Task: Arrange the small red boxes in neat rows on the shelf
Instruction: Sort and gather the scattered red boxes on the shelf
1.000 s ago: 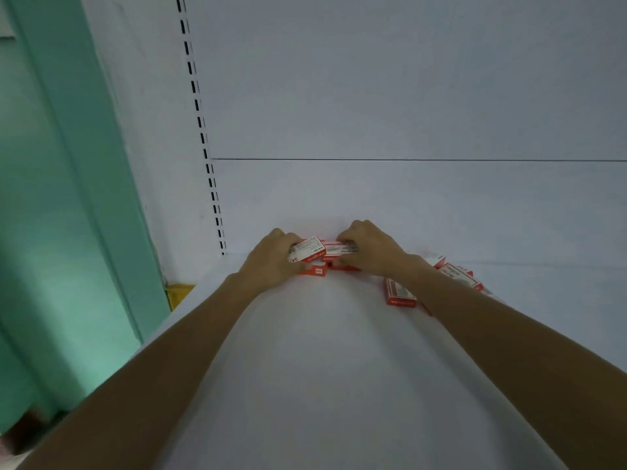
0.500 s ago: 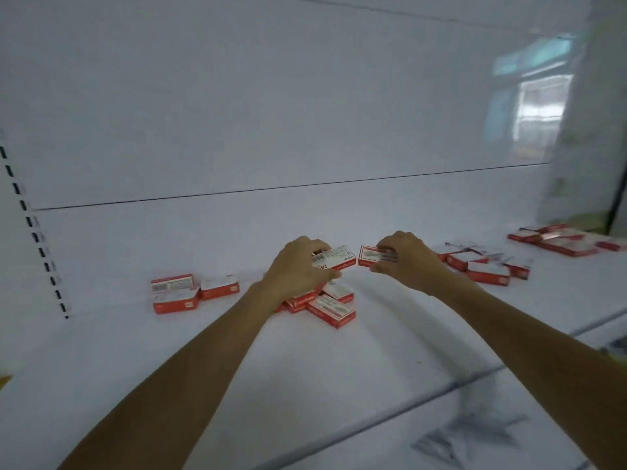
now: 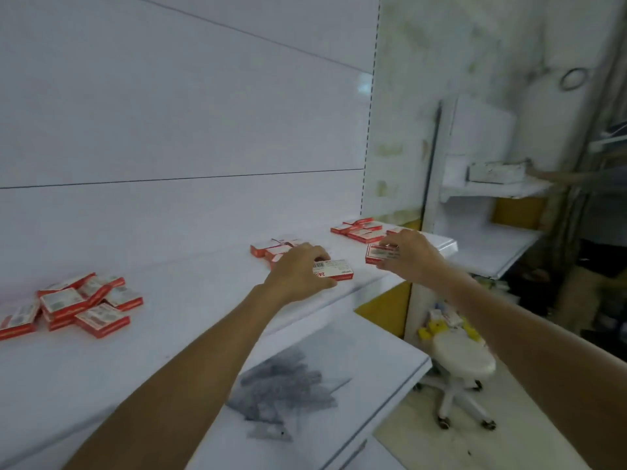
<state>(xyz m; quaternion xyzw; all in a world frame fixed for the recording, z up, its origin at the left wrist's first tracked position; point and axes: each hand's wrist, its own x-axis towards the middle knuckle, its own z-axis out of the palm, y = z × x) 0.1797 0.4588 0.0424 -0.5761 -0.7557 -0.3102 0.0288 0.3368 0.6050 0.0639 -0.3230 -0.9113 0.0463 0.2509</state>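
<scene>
Left hand point(image 3: 298, 269) gripping red box point(image 3: 334, 270), right hand point(image 3: 412, 254) pinching another box point(image 3: 380, 255) — above white shelf point(image 3: 190, 300)

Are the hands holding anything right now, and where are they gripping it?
Each holds one small red box. The left hand pinches its box at the left end; the right hand grips its box at the right end.

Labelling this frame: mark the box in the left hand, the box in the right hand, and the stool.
Left-hand box point(image 3: 334, 270): head view, its top label.
Right-hand box point(image 3: 379, 254): head view, its top face.
Stool point(image 3: 463, 356): head view, its seat.
</scene>
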